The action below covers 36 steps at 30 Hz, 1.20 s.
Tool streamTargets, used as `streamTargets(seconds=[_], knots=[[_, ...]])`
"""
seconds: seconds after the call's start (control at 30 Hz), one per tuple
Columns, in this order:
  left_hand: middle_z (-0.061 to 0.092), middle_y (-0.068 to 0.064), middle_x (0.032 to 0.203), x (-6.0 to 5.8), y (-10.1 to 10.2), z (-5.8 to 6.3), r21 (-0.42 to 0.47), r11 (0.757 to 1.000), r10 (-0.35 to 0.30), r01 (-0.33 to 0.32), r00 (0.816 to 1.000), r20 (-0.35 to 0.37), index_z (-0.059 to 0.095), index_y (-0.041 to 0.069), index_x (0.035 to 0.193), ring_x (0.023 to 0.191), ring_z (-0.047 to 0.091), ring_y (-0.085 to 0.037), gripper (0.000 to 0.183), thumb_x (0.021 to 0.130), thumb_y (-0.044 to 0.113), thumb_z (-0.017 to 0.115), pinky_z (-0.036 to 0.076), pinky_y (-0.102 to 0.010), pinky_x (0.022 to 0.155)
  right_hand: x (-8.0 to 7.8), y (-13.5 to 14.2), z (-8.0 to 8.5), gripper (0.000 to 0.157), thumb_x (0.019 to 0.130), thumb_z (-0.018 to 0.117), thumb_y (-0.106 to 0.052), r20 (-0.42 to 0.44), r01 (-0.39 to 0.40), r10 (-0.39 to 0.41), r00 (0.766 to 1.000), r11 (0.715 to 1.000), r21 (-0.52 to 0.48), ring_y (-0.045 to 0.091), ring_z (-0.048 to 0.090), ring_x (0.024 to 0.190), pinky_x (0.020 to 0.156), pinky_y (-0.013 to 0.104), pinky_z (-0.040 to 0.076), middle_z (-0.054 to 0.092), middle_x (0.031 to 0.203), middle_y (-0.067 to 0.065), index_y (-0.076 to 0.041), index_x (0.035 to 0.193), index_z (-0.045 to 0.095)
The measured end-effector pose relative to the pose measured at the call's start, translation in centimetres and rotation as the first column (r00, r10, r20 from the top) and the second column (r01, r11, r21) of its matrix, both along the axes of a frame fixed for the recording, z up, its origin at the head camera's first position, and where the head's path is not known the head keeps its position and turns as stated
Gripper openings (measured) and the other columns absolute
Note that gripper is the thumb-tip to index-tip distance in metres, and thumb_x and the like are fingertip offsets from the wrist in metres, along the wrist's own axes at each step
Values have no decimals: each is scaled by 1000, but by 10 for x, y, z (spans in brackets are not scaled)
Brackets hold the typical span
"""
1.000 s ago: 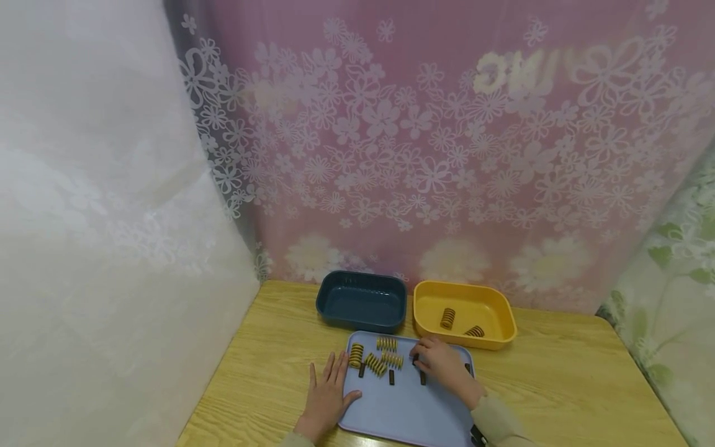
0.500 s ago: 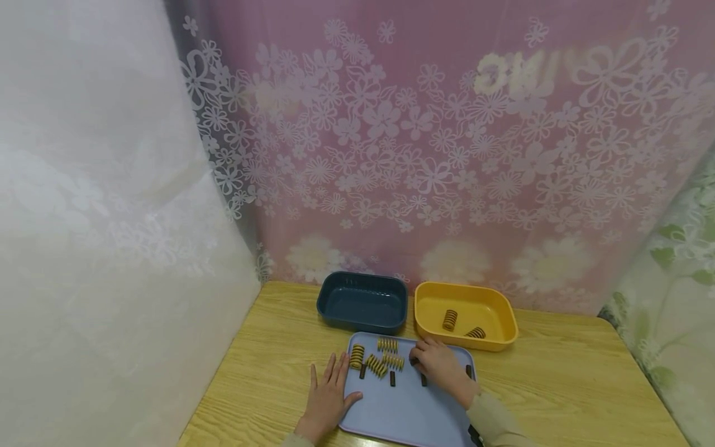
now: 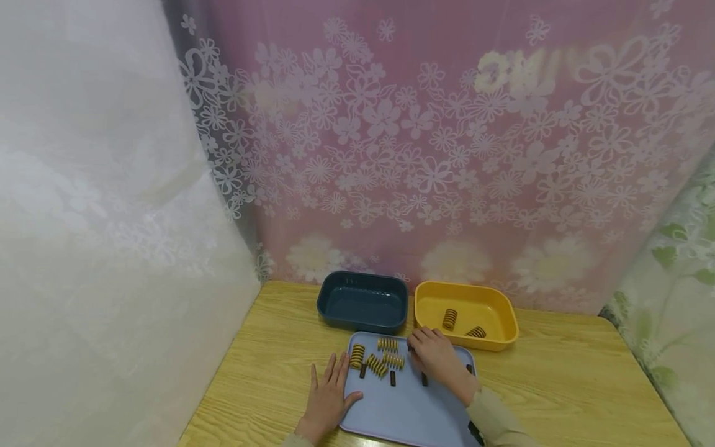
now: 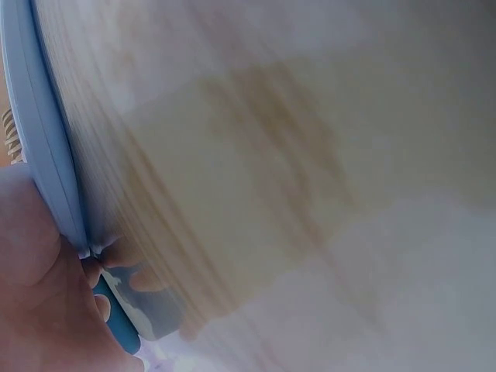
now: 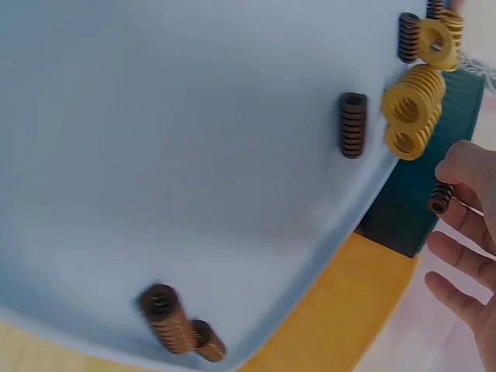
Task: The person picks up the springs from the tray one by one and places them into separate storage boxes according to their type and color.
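Note:
On a light-blue tray [image 3: 402, 410] lie several thick yellow coil springs [image 3: 357, 357] and several small dark brown coil springs [image 3: 393, 378]. My left hand [image 3: 326, 394] rests spread along the tray's left edge, its fingers straight. Over the far part of the tray, my right hand [image 3: 436, 357] pinches a small brown spring [image 5: 441, 198] between thumb and forefinger. That held spring is mostly covered by the hand in the head view, but it shows plainly in the right wrist view. Another brown spring [image 3: 424, 379] lies just below this hand.
Behind the tray stands a dark blue bin [image 3: 362, 302]. To its right, a yellow bin [image 3: 491, 300] holds two striped, larger springs [image 3: 449, 319]. All rest on a wooden table [image 3: 564, 372] walled in by flowered curtains [image 3: 447, 155].
My right hand has moved slightly up and away, toward the tray's far edge, with the brown spring in its fingers. The left hand stays where it was.

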State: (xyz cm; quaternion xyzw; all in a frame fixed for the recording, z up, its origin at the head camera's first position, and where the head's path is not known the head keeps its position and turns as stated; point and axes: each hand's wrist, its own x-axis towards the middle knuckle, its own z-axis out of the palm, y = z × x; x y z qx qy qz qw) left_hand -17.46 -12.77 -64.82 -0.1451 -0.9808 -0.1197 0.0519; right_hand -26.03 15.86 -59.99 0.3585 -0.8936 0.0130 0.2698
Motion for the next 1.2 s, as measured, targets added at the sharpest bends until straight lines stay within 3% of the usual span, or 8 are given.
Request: streamTargets(seconds=[0.27, 0.5, 0.7, 0.93, 1.2], knots=[[39, -9, 161, -1, -1, 0, -2, 1000, -5, 5, 1000, -6, 34, 5, 158, 150, 31, -32, 85, 95, 57, 56, 22, -71, 113, -9, -9, 26, 30, 74, 90, -17, 2, -4, 4, 1000, 1000, -27, 22, 57, 82, 69, 38, 50, 64, 90, 2, -13, 91, 66], [38, -10, 161, -2, -2, -2, 5, 1000, -10, 10, 1000, -12, 34, 5, 157, 150, 32, -33, 85, 95, 58, 56, 22, -71, 113, -32, -20, 41, 25, 77, 87, -15, -40, -30, 26, 999, 996, -88, 20, 55, 79, 66, 33, 48, 62, 87, 1, -13, 91, 66], [36, -8, 162, -1, 0, 3, -12, 1000, 3, -3, 1000, 9, 34, 6, 158, 150, 31, -32, 85, 94, 58, 56, 23, -70, 114, -51, -39, 49, 22, 79, 86, -15, 16, -31, 34, 999, 991, -130, 20, 54, 79, 69, 33, 50, 62, 87, 0, -13, 91, 68], [42, -8, 159, -1, 0, 2, -28, 1000, -16, 13, 996, -83, 40, 6, 154, 147, 38, -32, 83, 94, 61, 55, 30, -69, 110, -71, -62, 44, 18, 83, 85, -15, 132, -10, 26, 991, 993, -120, 20, 56, 78, 70, 36, 51, 64, 87, 0, -16, 90, 68], [46, -8, 156, -3, -4, -7, -19, 1000, -20, 17, 987, -157, 44, 6, 152, 145, 40, -30, 83, 92, 61, 56, 33, -70, 106, -90, -83, 30, 13, 84, 84, -17, 267, 75, -63, 962, 997, -34, 24, 57, 80, 71, 39, 52, 67, 86, 2, -16, 88, 71]])
